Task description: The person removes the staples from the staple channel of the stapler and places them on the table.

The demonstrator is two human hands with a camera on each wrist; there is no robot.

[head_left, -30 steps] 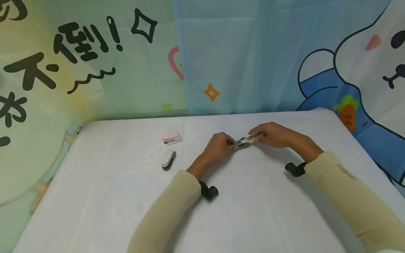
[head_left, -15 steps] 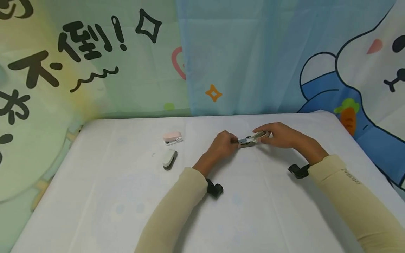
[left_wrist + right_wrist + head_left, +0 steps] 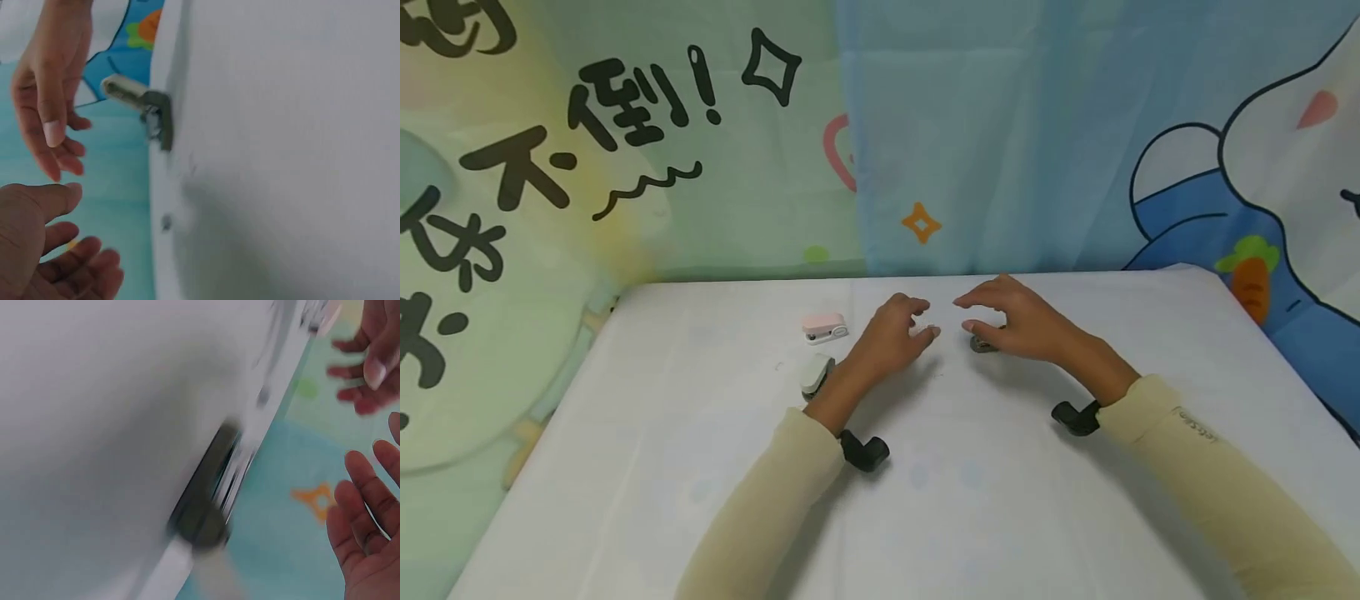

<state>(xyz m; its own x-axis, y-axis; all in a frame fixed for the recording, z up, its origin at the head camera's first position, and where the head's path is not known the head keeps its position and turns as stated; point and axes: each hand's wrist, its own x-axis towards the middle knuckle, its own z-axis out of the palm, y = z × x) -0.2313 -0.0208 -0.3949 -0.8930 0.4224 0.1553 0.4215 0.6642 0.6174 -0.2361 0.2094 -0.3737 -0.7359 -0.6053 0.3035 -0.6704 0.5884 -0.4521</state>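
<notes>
A stapler [image 3: 983, 344] stands on the white table, partly hidden by my right hand [image 3: 1017, 323] in the head view. The left wrist view shows this stapler [image 3: 164, 122] folded open, its pale top arm swung away from the dark base. Blurred in the right wrist view, the stapler [image 3: 206, 481] lies apart from my fingers. Both hands are off it, raised above the table with fingers loosely spread. My left hand [image 3: 891, 337] faces the right one across a short gap and holds nothing. A tiny dark piece [image 3: 166, 222] lies on the table near the left hand.
Left of my left hand sits a small pink-and-white stapler [image 3: 824, 327]. A pale grey stapler [image 3: 815, 373] is partly covered by my left forearm. Behind the table's [image 3: 925, 500] far edge hangs a printed curtain [image 3: 1000, 167].
Both hands have let go of the stapler, which they gripped between them before; it now rests on the table. The hands have drawn apart, the left one moving left, and their fingers have opened.
</notes>
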